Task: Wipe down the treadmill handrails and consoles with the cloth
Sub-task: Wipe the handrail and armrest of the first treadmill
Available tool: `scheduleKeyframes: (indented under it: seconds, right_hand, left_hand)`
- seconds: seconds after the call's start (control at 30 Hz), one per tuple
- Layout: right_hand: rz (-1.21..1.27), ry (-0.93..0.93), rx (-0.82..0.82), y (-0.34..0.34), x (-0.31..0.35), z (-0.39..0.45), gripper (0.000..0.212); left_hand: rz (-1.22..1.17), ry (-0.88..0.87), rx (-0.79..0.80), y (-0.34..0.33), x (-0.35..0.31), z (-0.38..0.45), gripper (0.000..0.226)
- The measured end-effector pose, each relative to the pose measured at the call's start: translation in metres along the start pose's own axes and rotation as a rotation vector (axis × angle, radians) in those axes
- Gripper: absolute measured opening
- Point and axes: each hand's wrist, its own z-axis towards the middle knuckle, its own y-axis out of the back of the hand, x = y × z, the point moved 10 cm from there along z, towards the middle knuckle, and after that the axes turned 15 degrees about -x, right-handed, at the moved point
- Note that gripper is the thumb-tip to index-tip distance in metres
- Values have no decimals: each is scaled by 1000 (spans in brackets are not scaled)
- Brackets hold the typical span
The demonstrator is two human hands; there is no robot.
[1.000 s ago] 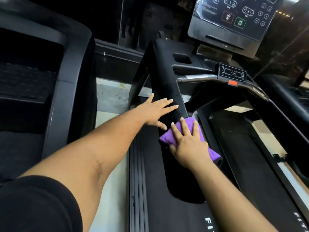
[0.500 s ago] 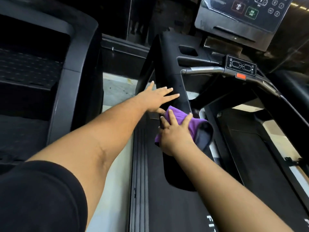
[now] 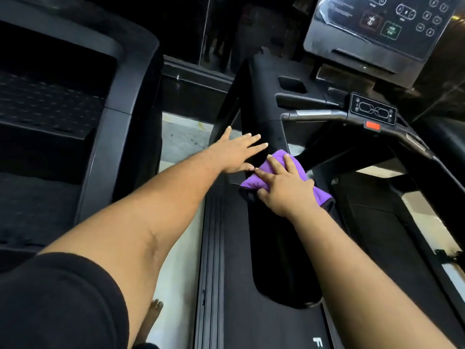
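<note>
**Purple cloth pressed flat on the left handrail**

The purple cloth lay on the broad black handrail of the treadmill, directly under the right hand, whose straight, spread fingers pressed it down rather than curling round it. One end of the cloth stuck out ahead of the fingertips; the other hung off the rail's inner edge behind the wrist. The left hand rested just beside it, on the outer side, also flat with its fingers straight and holding nothing, its little finger close to or touching the right index finger.

Beyond both hands, further up the rail, sat the small control panel with its red stop tab, and above that the large console; I judged both not yet reached.

The risks looked modest. Held by pressure alone, the cloth could bunch or slide out during a stroke, and the overhanging end could pull it off the rail onto the running belt. Wiping onward, a firm pass across the panel might press a button.
</note>
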Motion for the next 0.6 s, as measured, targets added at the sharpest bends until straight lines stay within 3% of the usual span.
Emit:
scheduleKeyframes:
  seconds: [0.2,0.3,0.47,0.6]
  right_hand:
    - [-149,27,53,-10,4,-67,73]
    - [-92,-33,34,-11,-6,-25,71]
    - [-61,-135,-5,-15,-7,76,71]
    - [-92,-78,-10,-13,-10,30,76]
  left_hand:
    - [-21,-155,-38,-9,12,44,80]
    - [4,-233,-30,-11,15,65,84]
    - [28,-209,-32,-9,44,80,81]
    - [44,-252,-14,-13,46,77,83]
